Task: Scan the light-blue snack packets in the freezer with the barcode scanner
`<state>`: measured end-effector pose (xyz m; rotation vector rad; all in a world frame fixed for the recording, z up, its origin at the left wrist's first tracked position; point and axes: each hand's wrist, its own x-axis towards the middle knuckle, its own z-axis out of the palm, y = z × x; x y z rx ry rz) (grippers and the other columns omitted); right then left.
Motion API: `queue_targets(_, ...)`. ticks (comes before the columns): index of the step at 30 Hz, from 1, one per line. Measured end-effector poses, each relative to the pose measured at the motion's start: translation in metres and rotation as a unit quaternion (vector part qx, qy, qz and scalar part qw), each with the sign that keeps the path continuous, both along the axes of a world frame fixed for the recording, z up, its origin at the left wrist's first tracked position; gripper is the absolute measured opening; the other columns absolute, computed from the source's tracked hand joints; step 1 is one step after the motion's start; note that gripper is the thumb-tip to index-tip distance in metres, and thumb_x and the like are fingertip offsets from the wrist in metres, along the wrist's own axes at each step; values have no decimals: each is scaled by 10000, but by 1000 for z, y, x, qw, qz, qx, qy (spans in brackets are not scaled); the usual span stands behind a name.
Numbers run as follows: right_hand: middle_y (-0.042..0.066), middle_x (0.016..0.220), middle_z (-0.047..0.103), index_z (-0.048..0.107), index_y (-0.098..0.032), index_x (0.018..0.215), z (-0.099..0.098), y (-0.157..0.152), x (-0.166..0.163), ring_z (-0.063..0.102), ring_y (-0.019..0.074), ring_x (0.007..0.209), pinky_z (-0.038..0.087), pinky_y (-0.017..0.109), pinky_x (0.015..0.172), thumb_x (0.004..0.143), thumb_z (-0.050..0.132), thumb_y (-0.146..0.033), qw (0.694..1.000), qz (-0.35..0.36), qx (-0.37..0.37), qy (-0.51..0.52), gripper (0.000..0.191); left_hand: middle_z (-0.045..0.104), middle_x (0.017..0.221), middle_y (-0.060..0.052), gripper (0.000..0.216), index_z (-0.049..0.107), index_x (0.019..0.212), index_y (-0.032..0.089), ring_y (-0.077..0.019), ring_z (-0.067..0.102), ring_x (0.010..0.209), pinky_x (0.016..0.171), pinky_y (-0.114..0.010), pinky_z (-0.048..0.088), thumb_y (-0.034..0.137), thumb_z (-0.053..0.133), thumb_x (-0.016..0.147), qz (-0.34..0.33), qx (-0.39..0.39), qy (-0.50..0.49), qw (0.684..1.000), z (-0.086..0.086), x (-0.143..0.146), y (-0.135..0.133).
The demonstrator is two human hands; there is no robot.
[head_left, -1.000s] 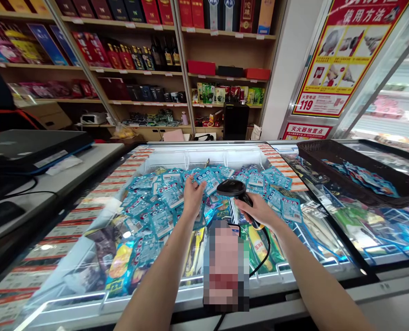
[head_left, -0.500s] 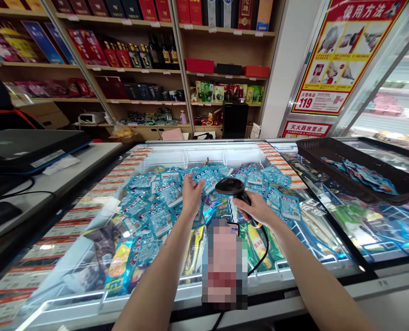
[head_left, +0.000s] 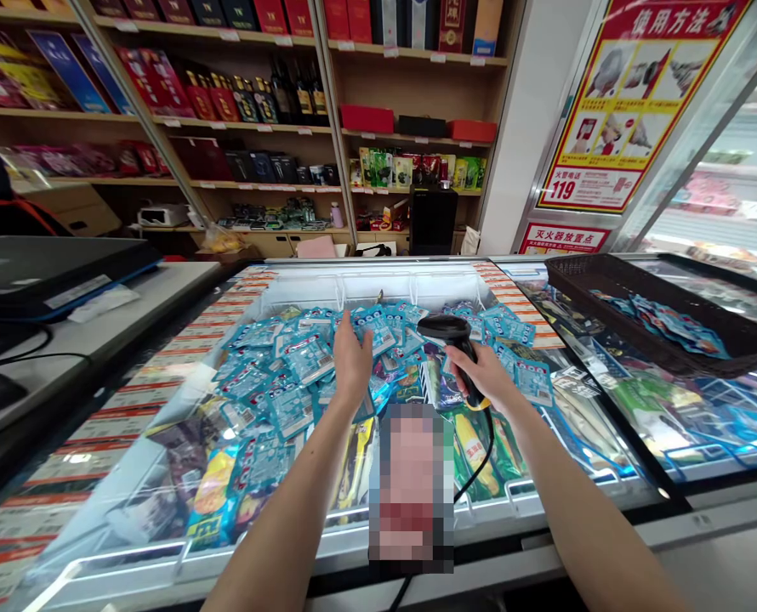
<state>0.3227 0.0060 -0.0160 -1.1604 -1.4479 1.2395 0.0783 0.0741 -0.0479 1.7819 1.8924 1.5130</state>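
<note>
My right hand (head_left: pixel 484 372) is wrapped round the handle of a black barcode scanner (head_left: pixel 443 326), whose head points left. A cable runs from its handle down toward the front edge. Left of it, my left hand (head_left: pixel 353 361) reaches over a spread of blue packets, fingers stretched forward and thumb apart. A blue packet (head_left: pixel 380 333) lies just beside the thumb; whether they touch is hard to tell. Many more packets (head_left: pixel 289 406) overlap across the glass top of a chest freezer. In front of my hands a phone-shaped object (head_left: pixel 412 489) is pixelated.
On the right stands a dark brown basket (head_left: pixel 729 367) with several blue packets (head_left: pixel 675 323) in it. A black device (head_left: pixel 53 263) rests on the left counter (head_left: pixel 187 280). Behind are stocked shelves (head_left: pixel 257 127) and a red-and-yellow poster (head_left: pixel 634 110).
The scanner has moved right and swung a little, away from my left hand. My left hand has shifted slightly, its fingers straighter. The view has moved a little.
</note>
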Motion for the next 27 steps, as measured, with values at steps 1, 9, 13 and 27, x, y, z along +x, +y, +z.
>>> queue_targets(1,-21,518,546,502,-212,720,0,1,2,498,125,384,404,252,363,792,617,-665,1000,-15,-5,8,473,549,1254,-194,584,413,1433,132,-313,560,1149,976,-459,457,244,546,876,6,13,29,999,1,0,0)
queue_targets(9,-16,507,549,518,-209,690,-3,9,12,479,116,365,402,251,345,758,665,-642,993,-103,-22,58,463,524,1396,-188,440,563,1327,126,-340,480,1287,1079,-499,362,183,498,895,-17,22,249,968,7,15,1)
queue_targets(13,-13,536,569,526,-210,715,-1,10,14,496,120,379,416,255,346,747,685,-628,990,-119,-25,73,448,674,1191,-120,339,656,1195,166,-273,598,1111,992,-415,425,306,480,942,-115,-34,271,955,12,48,12)
queue_targets(27,-15,481,532,504,-222,678,-6,16,19,498,132,372,419,261,359,755,650,-674,993,-104,-32,51,481,648,1150,-150,523,653,1117,180,-355,562,1150,973,-481,368,555,675,752,-129,-189,293,929,6,98,49)
